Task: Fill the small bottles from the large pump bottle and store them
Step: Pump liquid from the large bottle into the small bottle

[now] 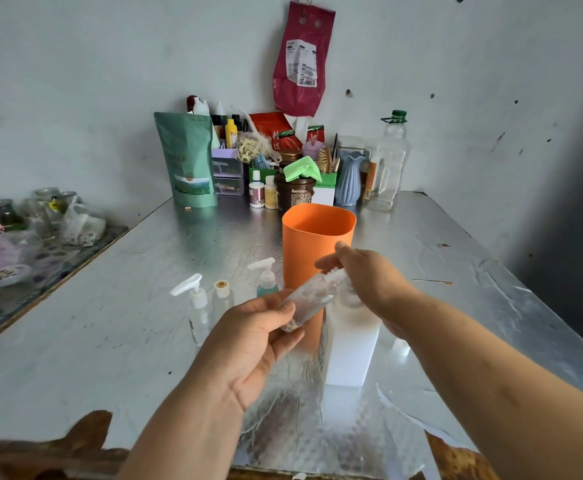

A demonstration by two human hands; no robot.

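Observation:
My left hand (248, 344) grips a small clear bottle (309, 296) by its base and tilts it up to the right. The bottle's mouth meets the pump head of the large white pump bottle (350, 348). My right hand (369, 282) lies over that pump head and hides most of it, with its fingers curled at the small bottle's mouth. On the table to the left stand a clear small pump bottle (198, 306), a small capped bottle (222, 296) and a teal pump bottle (266, 280). A tall orange container (312, 244) stands open just behind my hands.
Both hands work over a foil-covered table (110, 323). A green pouch (189, 161), jars, a blue vase (350, 178) and a big clear plastic bottle (388, 164) crowd the back wall. Glass jars and bags lie on a lower surface at far left (41, 220).

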